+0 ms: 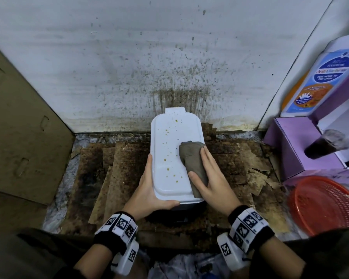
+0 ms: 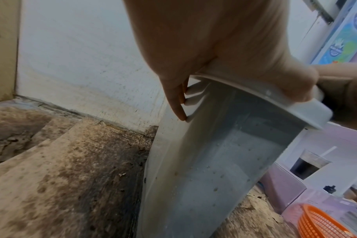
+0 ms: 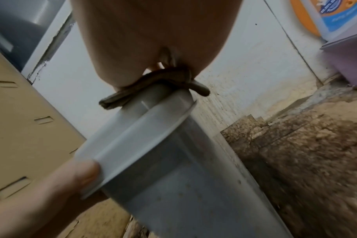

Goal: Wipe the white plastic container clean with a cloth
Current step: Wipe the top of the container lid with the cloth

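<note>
The white plastic container point(image 1: 169, 150) stands on stained cardboard in the middle of the head view, its lid dotted with yellow-brown spots. My left hand point(image 1: 149, 188) grips its near left corner, fingers along the left side and thumb across the near edge. In the left wrist view the left hand's fingers point(image 2: 179, 109) lie on the container's wall point(image 2: 214, 161). A grey-brown cloth point(image 1: 191, 158) lies on the right part of the lid. My right hand point(image 1: 210, 174) presses flat on it with straight fingers. From the right wrist, the cloth point(image 3: 153, 80) is squeezed between palm and lid point(image 3: 143, 128).
Soiled cardboard sheets point(image 1: 113, 168) cover the floor below a splattered white wall point(image 1: 149, 57). A cardboard box point(image 1: 18, 127) stands at the left. At the right are a purple box point(image 1: 294, 150), a wash bottle point(image 1: 320, 77), a cup of dark drink point(image 1: 326, 146) and a red basket point(image 1: 326, 204).
</note>
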`<state>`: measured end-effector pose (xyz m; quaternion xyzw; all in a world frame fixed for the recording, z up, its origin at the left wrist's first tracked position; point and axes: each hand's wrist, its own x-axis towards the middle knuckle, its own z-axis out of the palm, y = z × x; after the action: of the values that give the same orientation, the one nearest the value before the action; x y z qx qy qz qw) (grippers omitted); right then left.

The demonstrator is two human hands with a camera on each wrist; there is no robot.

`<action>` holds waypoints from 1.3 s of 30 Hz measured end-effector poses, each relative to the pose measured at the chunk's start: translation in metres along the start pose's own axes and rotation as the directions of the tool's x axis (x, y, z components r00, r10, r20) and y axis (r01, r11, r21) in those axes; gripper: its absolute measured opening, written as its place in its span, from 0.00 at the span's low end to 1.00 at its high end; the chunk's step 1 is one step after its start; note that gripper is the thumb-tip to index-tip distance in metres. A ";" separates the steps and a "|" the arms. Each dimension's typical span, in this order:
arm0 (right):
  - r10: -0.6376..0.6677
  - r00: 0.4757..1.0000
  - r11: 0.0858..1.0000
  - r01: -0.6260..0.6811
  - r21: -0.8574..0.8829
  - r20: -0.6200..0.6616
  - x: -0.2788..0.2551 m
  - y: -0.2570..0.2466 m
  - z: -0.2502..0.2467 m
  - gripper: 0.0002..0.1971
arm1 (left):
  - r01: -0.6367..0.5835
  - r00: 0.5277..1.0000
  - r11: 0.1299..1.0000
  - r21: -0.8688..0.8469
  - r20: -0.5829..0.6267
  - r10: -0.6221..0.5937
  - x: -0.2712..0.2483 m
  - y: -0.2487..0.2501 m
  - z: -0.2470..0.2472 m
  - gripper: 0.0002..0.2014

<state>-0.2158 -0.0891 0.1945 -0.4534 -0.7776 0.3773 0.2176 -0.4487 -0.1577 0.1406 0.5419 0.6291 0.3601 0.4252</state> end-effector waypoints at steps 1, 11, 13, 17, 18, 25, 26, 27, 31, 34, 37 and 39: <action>0.005 1.000 1.000 -0.005 0.001 0.017 0.006 0.000 -0.002 0.42 | -0.001 1.000 1.000 -0.002 0.000 0.001 0.000 0.000 0.000 0.78; 0.046 0.995 0.999 -0.047 0.008 0.091 0.077 -0.009 -0.033 0.43 | -0.007 1.000 1.000 -0.013 0.010 0.007 -0.001 0.002 0.000 0.78; 0.036 0.993 0.999 -0.035 -0.006 0.109 0.069 -0.008 -0.029 0.43 | -0.015 1.000 1.000 -0.002 0.013 0.015 -0.002 0.005 0.000 0.78; 0.006 0.997 1.000 -0.006 -0.005 0.073 0.039 -0.002 -0.018 0.44 | -0.011 1.000 1.000 0.006 0.015 0.011 -0.002 0.006 -0.001 0.77; 0.005 0.998 1.000 -0.005 0.002 0.057 0.031 -0.001 -0.014 0.44 | -0.011 1.000 1.000 0.008 0.014 0.010 -0.002 0.005 -0.001 0.77; -0.005 0.992 0.999 0.011 0.042 -0.123 -0.005 0.002 0.006 0.41 | -0.010 1.000 1.000 0.026 0.005 0.010 -0.002 0.004 0.000 0.78; -0.009 0.989 0.999 0.015 0.041 -0.148 -0.005 0.002 0.007 0.40 | -0.010 1.000 1.000 0.026 0.005 0.010 -0.002 0.004 0.000 0.78; -0.017 0.985 0.999 0.024 0.039 -0.169 -0.006 0.003 0.008 0.40 | -0.011 1.000 1.000 0.026 0.005 0.011 -0.002 0.004 0.000 0.78; -0.028 0.980 0.999 0.035 0.033 -0.197 -0.005 0.002 0.010 0.41 | -0.010 1.000 1.000 0.021 0.005 0.010 -0.003 0.005 0.000 0.78; -0.024 0.984 0.998 0.013 -0.059 -0.176 -0.001 -0.001 0.017 0.46 | -0.004 1.000 1.000 0.018 0.004 0.004 -0.002 0.004 0.000 0.78; 0.021 0.987 0.998 -0.029 -0.047 -0.162 0.002 -0.003 0.019 0.49 | -0.004 1.000 1.000 -0.001 0.008 0.004 -0.002 0.004 0.000 0.78; 0.060 0.991 0.998 -0.057 0.030 -0.120 0.003 -0.003 0.017 0.48 | -0.007 1.000 1.000 -0.003 0.003 0.007 -0.002 0.004 0.000 0.78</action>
<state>-0.2304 -0.0945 0.1867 -0.4951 -0.7444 0.3657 0.2588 -0.4476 -0.1589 0.1447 0.5440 0.6261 0.3618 0.4256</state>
